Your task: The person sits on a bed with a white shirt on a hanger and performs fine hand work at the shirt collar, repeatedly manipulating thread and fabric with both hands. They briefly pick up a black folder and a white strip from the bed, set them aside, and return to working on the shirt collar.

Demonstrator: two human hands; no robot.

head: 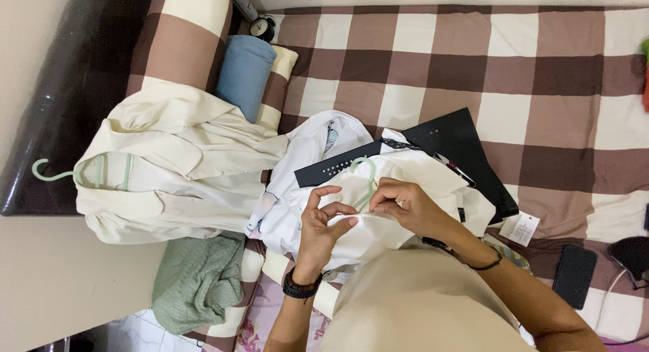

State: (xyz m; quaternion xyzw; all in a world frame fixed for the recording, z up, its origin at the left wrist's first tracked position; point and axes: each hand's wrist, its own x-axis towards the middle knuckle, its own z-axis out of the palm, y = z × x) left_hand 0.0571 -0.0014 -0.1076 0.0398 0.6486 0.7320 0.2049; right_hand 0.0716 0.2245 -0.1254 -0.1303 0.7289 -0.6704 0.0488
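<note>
Hands (365, 213) pinching white garment (405, 183)

A bed (541, 75) fills most of the view, covered by a sheet checked in brown, tan and cream squares. Its dark, glossy headboard (61, 102) runs along the left, against a plain cream wall (27, 28). A checked pillow (182, 34) and a blue bolster (245, 71) lie by the headboard, with a small black alarm clock (262, 28) just beyond them. A strip of pale tiled floor (145, 328) shows at the lower left; the light is soft and even
</note>
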